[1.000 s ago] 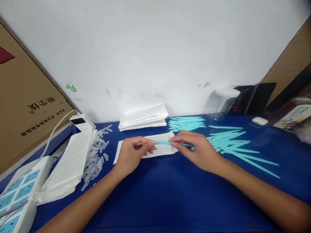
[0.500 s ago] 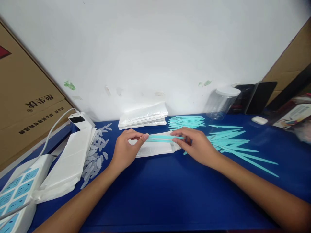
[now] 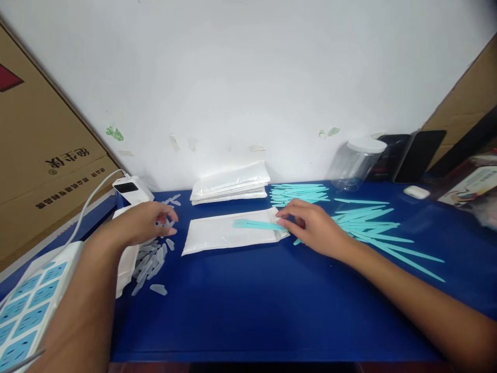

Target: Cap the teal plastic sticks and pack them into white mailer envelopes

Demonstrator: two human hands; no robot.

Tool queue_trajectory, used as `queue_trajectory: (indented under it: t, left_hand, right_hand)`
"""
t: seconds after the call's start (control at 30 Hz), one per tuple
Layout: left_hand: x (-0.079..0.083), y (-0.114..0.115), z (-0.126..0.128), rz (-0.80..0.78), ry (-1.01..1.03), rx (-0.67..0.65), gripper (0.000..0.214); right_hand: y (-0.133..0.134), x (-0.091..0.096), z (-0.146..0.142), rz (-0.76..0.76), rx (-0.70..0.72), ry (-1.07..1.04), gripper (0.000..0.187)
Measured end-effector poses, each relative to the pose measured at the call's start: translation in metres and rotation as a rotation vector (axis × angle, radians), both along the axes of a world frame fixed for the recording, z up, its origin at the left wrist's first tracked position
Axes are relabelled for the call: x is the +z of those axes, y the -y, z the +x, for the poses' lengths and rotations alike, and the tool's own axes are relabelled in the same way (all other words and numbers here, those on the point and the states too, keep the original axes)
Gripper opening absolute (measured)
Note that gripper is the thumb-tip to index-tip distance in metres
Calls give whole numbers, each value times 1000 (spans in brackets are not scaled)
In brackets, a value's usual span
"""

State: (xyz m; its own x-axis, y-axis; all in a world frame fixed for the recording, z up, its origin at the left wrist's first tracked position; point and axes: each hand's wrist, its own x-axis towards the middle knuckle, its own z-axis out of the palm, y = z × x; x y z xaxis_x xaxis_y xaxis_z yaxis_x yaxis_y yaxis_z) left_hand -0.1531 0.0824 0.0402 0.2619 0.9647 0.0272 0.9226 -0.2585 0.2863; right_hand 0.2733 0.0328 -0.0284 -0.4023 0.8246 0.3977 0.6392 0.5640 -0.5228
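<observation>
My right hand pinches the right ends of a couple of slim teal plastic sticks between thumb and fingers. The sticks lie just above a white padded envelope flat on the blue table. My left hand is over a heap of small translucent plastic pieces, its thumb and fingers apart, with nothing seen in them. Part of that heap is hidden by the hand. To the right of my right hand, more tapered teal sticks are spread in a loose pile.
More white envelopes are stacked against the wall, beside another bunch of teal sticks. At left are a power strip and a white device with a cable. A clear jar and a white case stand at right.
My left hand has let go of the teal sticks and moved left to the translucent pieces. My right hand still holds the sticks, now closer together. One translucent piece lies nearer the front.
</observation>
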Motion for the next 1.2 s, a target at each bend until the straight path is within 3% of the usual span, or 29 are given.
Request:
queue_trajectory:
  t: [0.13, 0.27, 0.43, 0.53, 0.6, 0.73, 0.87, 1.03, 1.2]
  left_hand:
    - [5, -4, -35, -315, -96, -16, 49]
    - [-1, -5, -27, -515, -149, -30, 44]
    - [-7, -7, -17, -558, -97, -28, 33]
    - [-5, -7, -17, -528, -50, -31, 36]
    - [-2, -6, -16, -462, -8, -33, 39]
    - [2, -6, -9, -176, 94, -8, 43]
    - [1, 1, 20, 116, 234, -38, 38]
    - [-14, 15, 67, 124, 444, -145, 33]
    - [-33, 24, 94, 87, 537, -189, 28]
  right_hand:
    - [-6, 9, 11, 48, -80, 24, 24]
    - [-14, 10, 21, 78, -160, 41, 27]
    - [-30, 10, 43, 146, -300, 76, 27]
    - [-42, 9, 66, 180, -410, 141, 27]
    - [-50, 6, 81, 149, -395, 213, 25]
    - [-61, -5, 96, 93, -292, 283, 21]
    - [-67, -15, 98, 114, -292, 290, 24]
    - [-72, -21, 100, 130, -283, 295, 19]
    - [-73, -20, 100, 127, -264, 279, 18]
